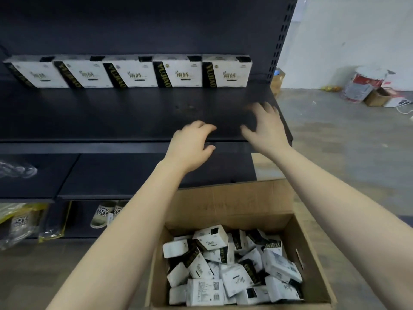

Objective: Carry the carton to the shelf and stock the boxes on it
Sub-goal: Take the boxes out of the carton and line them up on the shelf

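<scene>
Carton (234, 204) below left hand (190, 148) and right hand (266, 128); both over shelf (111, 113)

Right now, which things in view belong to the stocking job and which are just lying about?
Job: carton, loose boxes inside it, five boxes stocked in a row, shelf, left hand, right hand.
Lying about: slippers, yellow packets, cardboard clutter by the wall.

A pair of slippers (105, 214) is lying at the lower left of the frame, beside yellow packets (52, 222). Cardboard boxes (368, 88) are sitting against the white wall (346, 30) at upper right.
</scene>
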Available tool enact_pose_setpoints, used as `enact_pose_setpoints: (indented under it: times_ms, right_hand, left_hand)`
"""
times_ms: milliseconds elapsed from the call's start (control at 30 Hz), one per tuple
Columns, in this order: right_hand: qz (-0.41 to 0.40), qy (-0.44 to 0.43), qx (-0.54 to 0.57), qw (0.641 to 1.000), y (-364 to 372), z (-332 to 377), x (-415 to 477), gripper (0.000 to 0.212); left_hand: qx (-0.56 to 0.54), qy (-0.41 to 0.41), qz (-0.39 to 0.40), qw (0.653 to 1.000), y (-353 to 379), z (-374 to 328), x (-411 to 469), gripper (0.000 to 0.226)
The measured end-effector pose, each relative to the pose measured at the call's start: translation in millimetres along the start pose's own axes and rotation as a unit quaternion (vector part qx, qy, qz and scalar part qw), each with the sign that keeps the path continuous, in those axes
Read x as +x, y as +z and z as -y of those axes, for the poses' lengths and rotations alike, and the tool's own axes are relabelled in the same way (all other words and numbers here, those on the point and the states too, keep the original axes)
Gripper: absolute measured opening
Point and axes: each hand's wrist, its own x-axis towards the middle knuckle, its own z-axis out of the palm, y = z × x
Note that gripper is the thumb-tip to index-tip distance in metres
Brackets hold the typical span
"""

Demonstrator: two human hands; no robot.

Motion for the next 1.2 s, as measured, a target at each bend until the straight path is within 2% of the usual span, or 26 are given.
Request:
enact_pose_setpoints:
  times_ms: [100, 233, 567, 800, 1200]
  right_hand:
    - [-0.021, -0.026, -0.003, 0.999, 1.8, -1.4, -36.9, 0.036]
    - [-0.011, -0.008, 0.009, 1.0, 7.8, -8.6, -77.6, 0.035]
    - [0.123, 0.043, 0.008, 0.991, 12.9, -48.8, -173.1, 0.042]
    - [0.232, 0.11, 0.002, 0.967, 1.7, -97.5, -253.8, 0.053]
    - [0.302, 0.171, -0.013, 0.938, -7.6, -157.8, -338.6, 0.068]
  left_hand:
    - [-0.011, 0.003, 0.013, 1.0, 7.4, -5.9, -23.3, 0.052]
    - [-0.02, -0.022, 0.044, 0.999, 19.7, -4.5, -52.1, 0.051]
    - [-0.021, -0.062, 0.093, 0.994, 49.2, -34.6, -106.8, 0.052]
    - [-0.025, -0.091, 0.143, 0.985, 84.0, -80.1, -148.6, 0.053]
    - [-0.038, -0.113, 0.222, 0.968, 149.9, -148.2, -187.1, 0.053]
